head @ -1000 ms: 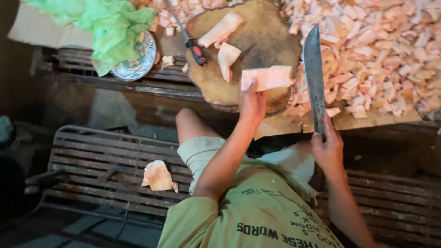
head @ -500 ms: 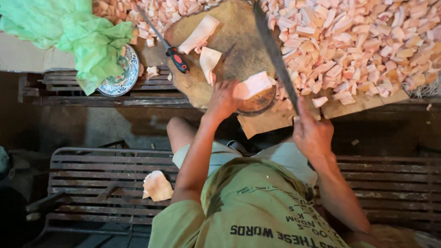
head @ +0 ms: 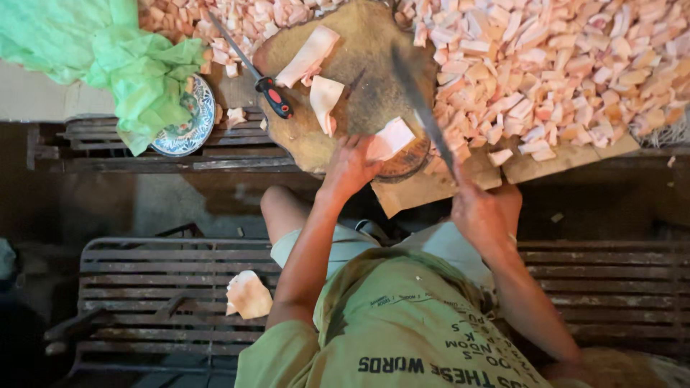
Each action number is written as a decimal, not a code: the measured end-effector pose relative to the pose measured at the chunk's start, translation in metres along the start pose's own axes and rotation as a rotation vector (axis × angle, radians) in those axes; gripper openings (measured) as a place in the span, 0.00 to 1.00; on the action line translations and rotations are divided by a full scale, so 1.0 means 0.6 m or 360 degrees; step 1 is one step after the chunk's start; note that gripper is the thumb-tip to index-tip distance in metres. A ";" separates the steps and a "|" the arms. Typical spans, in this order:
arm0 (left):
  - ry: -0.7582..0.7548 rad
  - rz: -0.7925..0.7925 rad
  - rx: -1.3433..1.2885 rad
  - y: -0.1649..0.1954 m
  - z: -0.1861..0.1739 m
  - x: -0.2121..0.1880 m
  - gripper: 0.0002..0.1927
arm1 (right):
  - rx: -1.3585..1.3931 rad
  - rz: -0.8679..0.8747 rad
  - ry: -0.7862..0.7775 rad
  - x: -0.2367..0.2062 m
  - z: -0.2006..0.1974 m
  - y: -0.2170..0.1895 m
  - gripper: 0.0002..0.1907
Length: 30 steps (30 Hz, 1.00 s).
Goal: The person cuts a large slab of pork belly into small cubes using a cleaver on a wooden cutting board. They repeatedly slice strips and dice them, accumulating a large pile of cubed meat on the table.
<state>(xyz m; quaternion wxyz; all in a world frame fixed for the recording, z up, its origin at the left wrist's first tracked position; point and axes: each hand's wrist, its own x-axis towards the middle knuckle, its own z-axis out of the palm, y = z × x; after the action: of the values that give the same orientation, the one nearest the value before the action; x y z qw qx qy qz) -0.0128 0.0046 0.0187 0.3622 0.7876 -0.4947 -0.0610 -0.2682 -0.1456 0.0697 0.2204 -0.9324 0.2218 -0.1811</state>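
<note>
My left hand (head: 352,167) pressed flat on pale slab (head: 392,138), fingers together, pinning it at near edge of round chopping block (head: 359,86). My right hand (head: 480,215) clamped on cleaver (head: 422,115), blade raised, tilted just right of slab. Risk: fingers close beside cut line, blade could nick them; slab looks slippery, may slide. Small knife (head: 266,82) and two strips (head: 316,72) lie on block. Pile of cut chunks (head: 568,72) to right could crowd swing.
</note>
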 end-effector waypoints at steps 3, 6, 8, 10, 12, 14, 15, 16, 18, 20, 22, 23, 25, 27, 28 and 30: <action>0.0053 -0.0010 -0.0009 -0.001 0.012 0.001 0.29 | 0.0053 -0.0078 0.0270 -0.008 -0.031 0.014 0.40; 0.0105 0.0007 -0.0025 -0.002 0.023 0.005 0.28 | 0.0147 -0.0133 0.0498 -0.020 -0.041 0.017 0.40; 0.0087 0.0032 -0.0033 -0.003 0.024 0.008 0.29 | 0.0120 -0.0241 0.0521 -0.020 -0.024 0.014 0.39; 0.0094 0.0056 -0.0026 -0.003 0.020 0.007 0.29 | -0.0037 -0.0237 0.0295 -0.015 0.006 0.009 0.39; 0.0109 0.0088 -0.0017 -0.002 0.013 0.003 0.30 | -0.0338 -0.0100 -0.0179 -0.011 0.028 0.006 0.40; 0.0028 -0.0023 -0.0015 0.000 0.009 -0.003 0.31 | -0.0164 -0.0127 -0.0126 -0.008 0.028 0.010 0.41; 0.0001 -0.0090 -0.0007 0.000 0.008 -0.006 0.31 | -0.0072 -0.0159 -0.0105 -0.008 0.021 0.012 0.41; 0.0006 -0.0102 -0.0027 0.001 0.009 -0.007 0.31 | -0.0082 -0.0196 -0.0003 -0.013 0.011 0.012 0.41; 0.0039 -0.0078 -0.0071 0.001 0.017 -0.003 0.32 | -0.0133 -0.0278 0.0246 -0.015 -0.019 0.020 0.42; 0.0058 -0.0072 -0.0111 0.002 0.030 0.005 0.31 | 0.0020 -0.0183 0.0376 -0.022 -0.037 0.018 0.39; 0.0065 -0.0059 -0.0135 0.003 0.040 0.015 0.32 | 0.0091 -0.0190 0.0456 -0.021 -0.036 0.012 0.37; 0.0056 -0.0044 -0.0143 0.004 0.043 0.019 0.32 | 0.0080 -0.0236 0.0472 -0.019 -0.026 0.007 0.36; 0.0058 -0.0005 -0.0155 0.007 0.043 0.021 0.34 | -0.0079 -0.0214 0.0270 -0.011 -0.001 -0.003 0.36; 0.0088 0.0046 -0.0162 0.009 0.036 0.016 0.36 | -0.0382 -0.0083 -0.0164 -0.005 0.020 -0.010 0.38; 0.0020 -0.0028 -0.0148 0.010 0.029 0.010 0.36 | -0.0267 -0.0105 -0.0115 -0.006 0.024 -0.012 0.37; -0.0085 -0.0177 -0.0112 0.010 0.017 0.002 0.35 | -0.0044 -0.0183 -0.0012 -0.002 0.012 -0.007 0.36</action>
<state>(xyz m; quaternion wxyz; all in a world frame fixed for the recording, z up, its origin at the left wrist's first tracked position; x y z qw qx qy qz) -0.0213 -0.0034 0.0152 0.3724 0.7987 -0.4572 -0.1196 -0.2647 -0.1393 0.0652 0.1977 -0.9472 0.1697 -0.1867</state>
